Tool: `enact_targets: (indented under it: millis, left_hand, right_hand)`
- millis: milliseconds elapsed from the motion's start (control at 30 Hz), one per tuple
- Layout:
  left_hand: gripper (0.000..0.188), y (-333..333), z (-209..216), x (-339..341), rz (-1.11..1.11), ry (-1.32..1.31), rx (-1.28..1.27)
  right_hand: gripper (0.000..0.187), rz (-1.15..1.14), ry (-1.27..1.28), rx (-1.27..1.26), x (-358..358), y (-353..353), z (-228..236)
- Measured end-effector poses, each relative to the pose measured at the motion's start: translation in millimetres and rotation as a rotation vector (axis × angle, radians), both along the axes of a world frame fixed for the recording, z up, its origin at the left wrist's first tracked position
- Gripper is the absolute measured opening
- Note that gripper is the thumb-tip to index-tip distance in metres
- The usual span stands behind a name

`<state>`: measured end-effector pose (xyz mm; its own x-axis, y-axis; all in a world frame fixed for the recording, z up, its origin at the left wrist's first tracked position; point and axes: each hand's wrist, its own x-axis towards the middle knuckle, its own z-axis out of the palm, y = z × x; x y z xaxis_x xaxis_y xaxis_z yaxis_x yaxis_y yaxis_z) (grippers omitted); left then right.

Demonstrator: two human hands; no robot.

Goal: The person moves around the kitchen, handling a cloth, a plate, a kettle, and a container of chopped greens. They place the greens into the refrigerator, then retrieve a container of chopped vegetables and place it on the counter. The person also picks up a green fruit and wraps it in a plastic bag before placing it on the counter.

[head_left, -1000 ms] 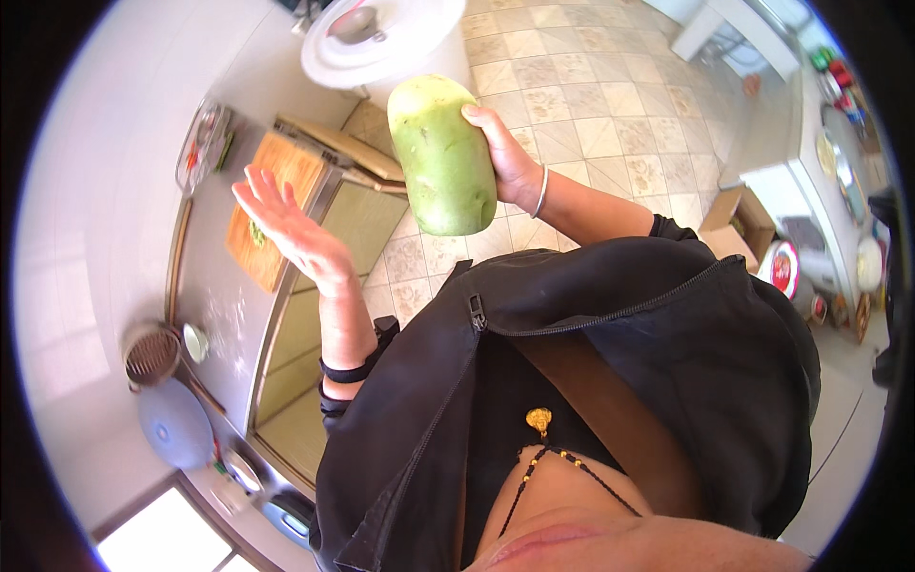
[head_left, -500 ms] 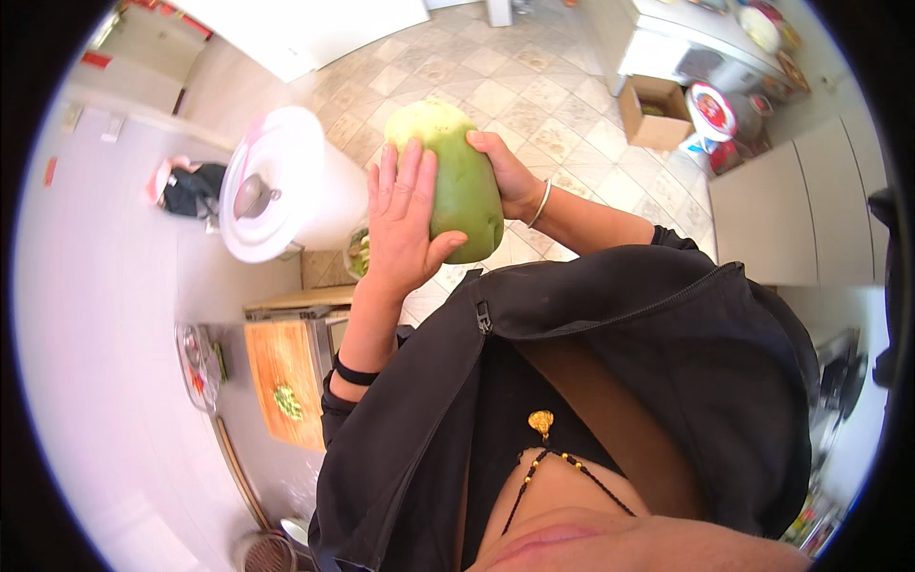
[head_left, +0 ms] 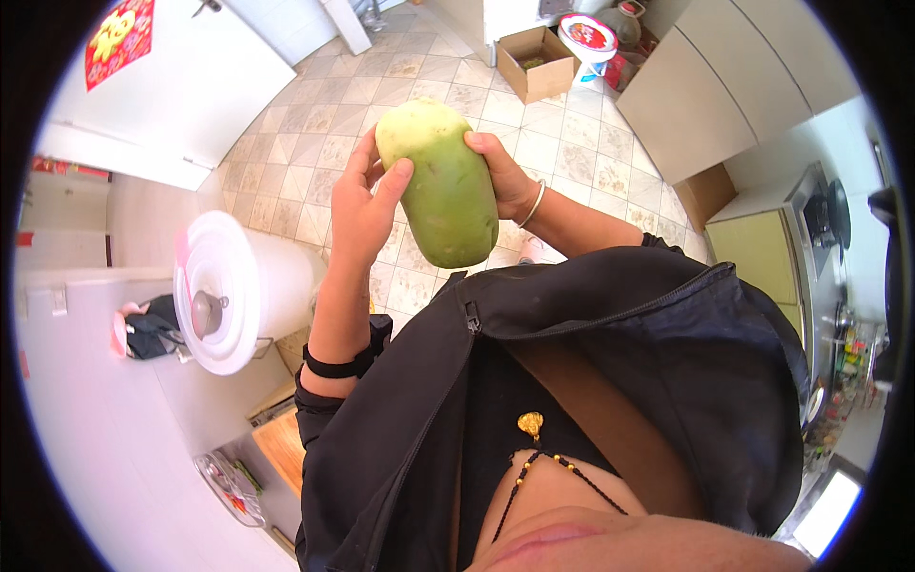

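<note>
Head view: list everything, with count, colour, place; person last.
Oblong green gourd: 1, green with yellowish end, upper centre
Round white lidded bucket: 1, white, left
Rounded grey scoop: 1, grey, on the bucket's lid
Open brown cardboard box: 1, brown, top
Red paper decoration: 1, red and yellow, upper left
Flat wooden board: 1, light brown, lower left
Small clutter: count unclear, mixed colours, right edge
Black zipped jacket: 1, black, lower middle
Left hand: 1, bare, gourd's left side
Right hand: 1, bare, gourd's right side

Left hand (head_left: 367,200), shifted to nine-o'clock side of green gourd (head_left: 443,195), white bin (head_left: 246,286) now at view's nine o'clock, red poster (head_left: 119,43) newly visible at ten.
</note>
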<state>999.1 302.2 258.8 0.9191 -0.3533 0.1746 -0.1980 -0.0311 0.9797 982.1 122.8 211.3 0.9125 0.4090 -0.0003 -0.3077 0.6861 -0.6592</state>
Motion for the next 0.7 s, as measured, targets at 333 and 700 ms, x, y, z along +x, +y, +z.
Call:
enact_targets:
  millis: [333, 700]
  left_hand:
    - [0.05, -139, 0, 53, -0.184, 0.065, -0.036]
    - [0.041, -280, -21, 131, -0.257, 0.196, -0.001]
  right_hand:
    - [0.055, -0.161, -0.029, 0.0, 23, -131, -8]
    - [0.053, -0.328, 0.076, 0.053, 67, -265, -26]
